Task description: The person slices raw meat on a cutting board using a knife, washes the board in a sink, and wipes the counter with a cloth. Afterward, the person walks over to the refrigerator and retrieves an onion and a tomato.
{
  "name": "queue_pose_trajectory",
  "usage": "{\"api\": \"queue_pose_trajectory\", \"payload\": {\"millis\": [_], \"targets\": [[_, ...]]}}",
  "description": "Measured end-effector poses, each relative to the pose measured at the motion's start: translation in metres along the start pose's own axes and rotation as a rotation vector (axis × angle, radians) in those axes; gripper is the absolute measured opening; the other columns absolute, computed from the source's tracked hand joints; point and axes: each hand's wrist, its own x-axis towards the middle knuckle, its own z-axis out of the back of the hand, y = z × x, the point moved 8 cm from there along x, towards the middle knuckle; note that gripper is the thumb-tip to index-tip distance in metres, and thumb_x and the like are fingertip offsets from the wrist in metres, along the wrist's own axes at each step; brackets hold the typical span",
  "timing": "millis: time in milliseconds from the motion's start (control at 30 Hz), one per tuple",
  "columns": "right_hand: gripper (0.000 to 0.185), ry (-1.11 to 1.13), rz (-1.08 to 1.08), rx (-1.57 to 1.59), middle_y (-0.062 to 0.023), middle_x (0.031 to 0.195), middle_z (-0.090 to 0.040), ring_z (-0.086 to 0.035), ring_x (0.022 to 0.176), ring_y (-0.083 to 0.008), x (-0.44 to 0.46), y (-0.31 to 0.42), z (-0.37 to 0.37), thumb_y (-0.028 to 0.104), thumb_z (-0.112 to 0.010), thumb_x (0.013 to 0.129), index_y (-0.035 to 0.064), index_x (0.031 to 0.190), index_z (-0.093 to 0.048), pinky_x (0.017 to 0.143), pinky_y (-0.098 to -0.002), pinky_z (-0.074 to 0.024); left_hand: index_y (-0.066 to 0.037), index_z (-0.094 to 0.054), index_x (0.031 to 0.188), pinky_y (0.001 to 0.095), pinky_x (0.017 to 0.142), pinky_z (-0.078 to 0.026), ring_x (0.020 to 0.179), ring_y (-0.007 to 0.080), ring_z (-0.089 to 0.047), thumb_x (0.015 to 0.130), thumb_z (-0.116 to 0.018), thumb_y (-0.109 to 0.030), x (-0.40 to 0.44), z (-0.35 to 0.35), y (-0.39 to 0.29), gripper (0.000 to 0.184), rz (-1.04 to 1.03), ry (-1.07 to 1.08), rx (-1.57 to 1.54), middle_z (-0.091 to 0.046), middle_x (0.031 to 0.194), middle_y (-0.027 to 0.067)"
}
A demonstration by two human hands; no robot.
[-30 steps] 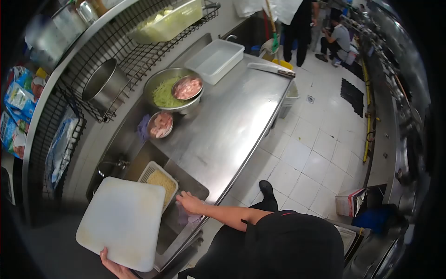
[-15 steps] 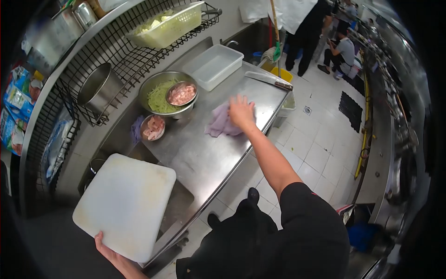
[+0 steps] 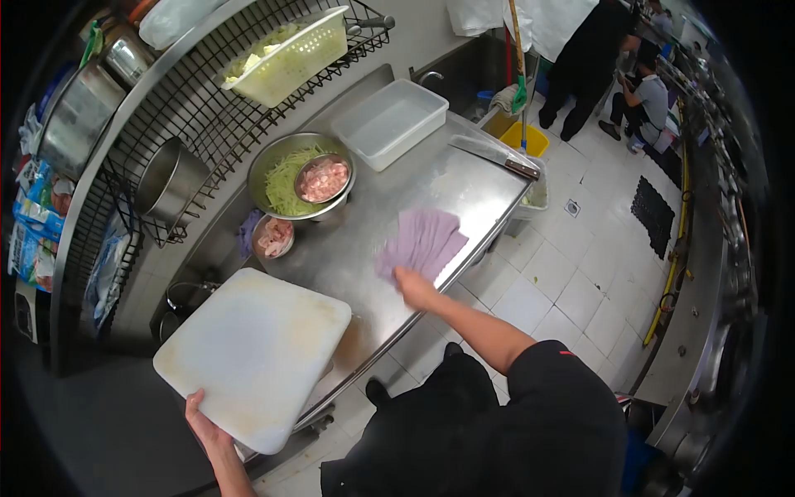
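A white cutting board (image 3: 252, 352) is gripped at its lower left edge by my left hand (image 3: 207, 421), tilted over the sink. My right hand (image 3: 414, 290) is closed on one end of a purple cloth (image 3: 426, 242), which lies spread on the steel counter (image 3: 348, 273). Beyond the cloth, a steel bowl (image 3: 256, 172) holds shredded green vegetable, with a smaller bowl of pink meat (image 3: 323, 178) resting in it. Another small bowl of meat (image 3: 274, 238) stands beside it, next to a second purple cloth (image 3: 248, 231).
A plastic container (image 3: 389, 123) and a knife (image 3: 495, 156) lie at the counter's far end. Above the left side, a wire rack (image 3: 207, 108) carries a yellowish basket (image 3: 290, 58) and a steel pot (image 3: 171, 182). Two people (image 3: 590, 66) (image 3: 646, 99) are in the aisle.
My right hand came out of the sink area with the purple cloth, reached far over the counter, then drew back nearer. The board moved rightward and now covers most of the sink.
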Motion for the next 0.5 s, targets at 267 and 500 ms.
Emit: {"api": "queue_pose_trajectory", "payload": {"millis": [267, 500], "targets": [[0.027, -0.069, 0.112, -0.303, -0.0177, 0.098, -0.062, -0.06, 0.093, -0.0404, 0.045, 0.042, 0.096, 0.013, -0.067, 0.079, 0.0044, 0.104, -0.06, 0.081, -0.0451, -0.0498, -0.001, -0.051, 0.12, 0.0491, 0.098, -0.047, 0.109, 0.033, -0.057, 0.078, -0.06, -0.013, 0.0, -0.011, 0.05, 0.044, 0.075, 0.004, 0.105, -0.058, 0.116, 0.0144], [0.022, -0.063, -0.035, -0.321, -0.0192, 0.104, -0.06, -0.059, 0.099, -0.0356, 0.147, -0.048, 0.102, 0.015, -0.064, 0.084, 0.0088, 0.104, -0.06, 0.082, -0.0488, -0.0491, 0.006, -0.042, 0.131, 0.0476, 0.098, -0.047, 0.112, 0.0366, -0.055, 0.077, -0.056, -0.014, -0.007, -0.004, 0.085, 0.06, 0.159, -0.062, 0.065, -0.054, 0.122, 0.0198]]}}
